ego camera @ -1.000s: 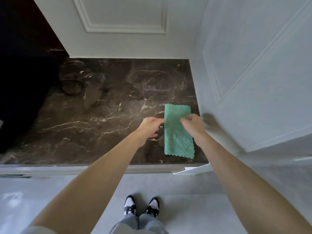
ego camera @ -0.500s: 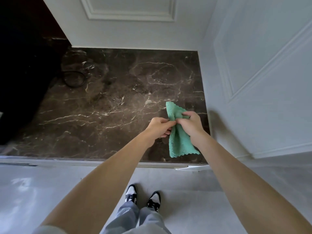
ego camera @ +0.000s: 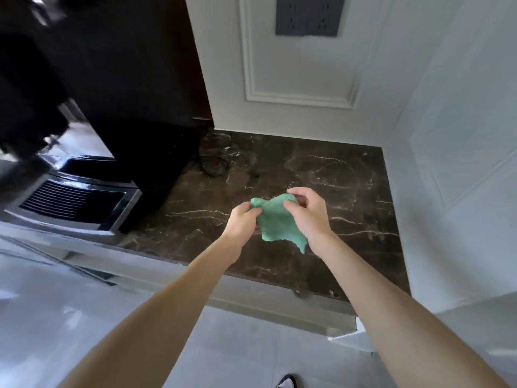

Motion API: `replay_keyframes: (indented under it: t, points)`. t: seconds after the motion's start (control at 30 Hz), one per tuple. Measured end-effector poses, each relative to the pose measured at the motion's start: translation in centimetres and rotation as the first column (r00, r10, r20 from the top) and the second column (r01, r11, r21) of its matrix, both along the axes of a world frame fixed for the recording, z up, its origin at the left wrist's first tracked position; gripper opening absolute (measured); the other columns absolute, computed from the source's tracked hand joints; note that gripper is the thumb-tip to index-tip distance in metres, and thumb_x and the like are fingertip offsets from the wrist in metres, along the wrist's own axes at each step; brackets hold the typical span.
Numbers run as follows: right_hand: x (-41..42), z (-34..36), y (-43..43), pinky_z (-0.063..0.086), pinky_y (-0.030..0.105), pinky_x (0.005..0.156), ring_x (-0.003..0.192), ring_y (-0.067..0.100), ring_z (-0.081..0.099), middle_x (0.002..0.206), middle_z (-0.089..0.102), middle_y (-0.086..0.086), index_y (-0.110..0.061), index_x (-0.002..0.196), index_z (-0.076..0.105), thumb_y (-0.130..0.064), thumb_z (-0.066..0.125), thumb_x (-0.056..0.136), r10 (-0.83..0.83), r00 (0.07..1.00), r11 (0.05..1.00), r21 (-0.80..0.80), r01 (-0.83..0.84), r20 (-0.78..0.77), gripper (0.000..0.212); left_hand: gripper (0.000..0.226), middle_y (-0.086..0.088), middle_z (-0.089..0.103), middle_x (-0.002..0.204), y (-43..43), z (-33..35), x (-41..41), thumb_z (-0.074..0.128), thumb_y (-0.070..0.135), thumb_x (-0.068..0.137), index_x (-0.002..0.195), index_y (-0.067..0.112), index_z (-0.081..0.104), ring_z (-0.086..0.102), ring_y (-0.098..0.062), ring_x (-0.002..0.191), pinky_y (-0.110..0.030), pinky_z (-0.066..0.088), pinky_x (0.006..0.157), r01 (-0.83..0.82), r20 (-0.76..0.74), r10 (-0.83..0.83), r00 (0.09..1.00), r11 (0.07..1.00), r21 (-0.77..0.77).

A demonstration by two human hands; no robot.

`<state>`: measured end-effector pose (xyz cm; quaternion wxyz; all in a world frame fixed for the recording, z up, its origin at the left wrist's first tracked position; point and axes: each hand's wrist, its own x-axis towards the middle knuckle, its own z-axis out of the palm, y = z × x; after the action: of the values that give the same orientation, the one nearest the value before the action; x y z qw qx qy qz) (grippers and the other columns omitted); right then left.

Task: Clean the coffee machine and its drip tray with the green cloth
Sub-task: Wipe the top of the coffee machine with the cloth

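The green cloth (ego camera: 275, 222) hangs crumpled above the dark marble counter (ego camera: 321, 175), held between both hands. My left hand (ego camera: 242, 219) pinches its left edge and my right hand (ego camera: 307, 212) grips its right side. The black coffee machine (ego camera: 106, 88) stands at the left of the counter. Its drip tray (ego camera: 75, 203), with a slotted metal grille, juts out at the machine's base toward the counter's front edge. Both hands are well to the right of the machine.
A black power cord (ego camera: 212, 165) loops on the counter behind the machine. White panelled walls close in the back and right. A grey socket plate (ego camera: 309, 15) sits high on the back wall. Pale floor lies below the counter edge.
The cloth has been lifted off the counter and bunched between both hands. My view has swung up and left, bringing the coffee machine and drip tray into sight.
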<state>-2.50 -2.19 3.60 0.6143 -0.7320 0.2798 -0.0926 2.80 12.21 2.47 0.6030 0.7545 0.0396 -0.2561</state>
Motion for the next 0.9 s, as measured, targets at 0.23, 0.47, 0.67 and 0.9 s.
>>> replay_keyframes:
  t: [0.23,0.47,0.67,0.9]
  points:
    - [1.2,4.7,12.8,0.048,0.021,0.071,0.097,0.012,0.066,0.107,0.069,-0.002,-0.026,0.107,0.071,-0.014,0.071,0.092,0.085,0.987,0.996,-0.022,-0.083,0.137,0.019,0.030,-0.009,0.063,0.086,13.6,5.1,0.7,0.052,0.026,0.105,0.097,-0.001,0.063,0.061,-0.021,0.079,-0.033,0.049,0.071,-0.134,0.164,0.138,0.977,0.990,-0.032]
    - [-0.2,7.8,24.2,0.049,0.025,0.075,0.090,0.015,0.068,0.097,0.072,0.001,-0.024,0.100,0.073,-0.013,0.069,0.093,0.035,0.980,0.999,-0.040,-0.027,0.197,0.014,0.038,-0.002,0.054,0.082,25.5,8.2,-0.5,0.052,0.040,0.106,0.086,0.008,0.057,0.052,-0.018,0.075,-0.032,0.044,0.070,-0.080,0.286,0.105,0.952,0.992,-0.098]
    - [-1.9,10.4,31.5,0.057,0.043,0.077,0.083,0.022,0.065,0.099,0.071,0.011,-0.027,0.097,0.074,-0.010,0.070,0.091,0.023,0.981,0.999,-0.027,-0.018,0.195,0.019,0.052,-0.003,0.071,0.109,34.2,11.9,-2.3,0.076,0.035,0.092,0.132,0.021,0.046,0.070,-0.011,0.092,-0.026,0.057,0.077,-0.029,0.329,0.067,0.942,0.993,-0.117]
    - [-4.9,14.3,36.1,0.062,0.048,0.088,0.102,0.030,0.072,0.106,0.072,0.015,-0.021,0.102,0.074,-0.003,0.069,0.093,0.154,0.971,0.988,-0.026,-0.152,0.181,0.021,0.071,0.004,0.068,0.120,41.6,15.5,-3.3,0.086,0.026,0.081,0.145,0.028,0.054,0.067,-0.011,0.102,-0.025,0.057,0.087,0.245,0.534,-0.460,0.709,0.871,0.425]
